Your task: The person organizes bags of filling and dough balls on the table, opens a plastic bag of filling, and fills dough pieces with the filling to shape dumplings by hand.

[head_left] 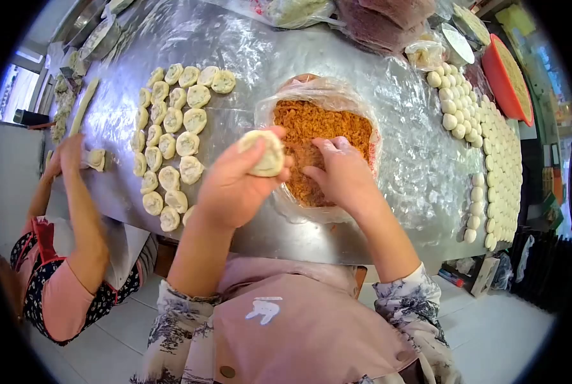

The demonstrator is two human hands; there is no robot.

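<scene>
A flattened round of pale dough (265, 153) rests in my left hand (236, 185), held by the thumb and fingers beside the filling. My right hand (344, 173) dips its fingertips into the orange-brown crumbly filling (298, 118), thumb and fingers curled in; whether they pinch some of it is hard to make out. Clear plastic (337, 89) lines the container around the filling. To the left, flattened dough pieces (187, 144) lie in uneven columns on the metal table (247, 51).
Rows of smooth white dough balls (500, 173) cover the table's right side, near a red basin (506, 80). At the far left a co-worker's hands (68, 153) are at a long dough strip (83, 105). Plastic bags (298, 13) lie at the back.
</scene>
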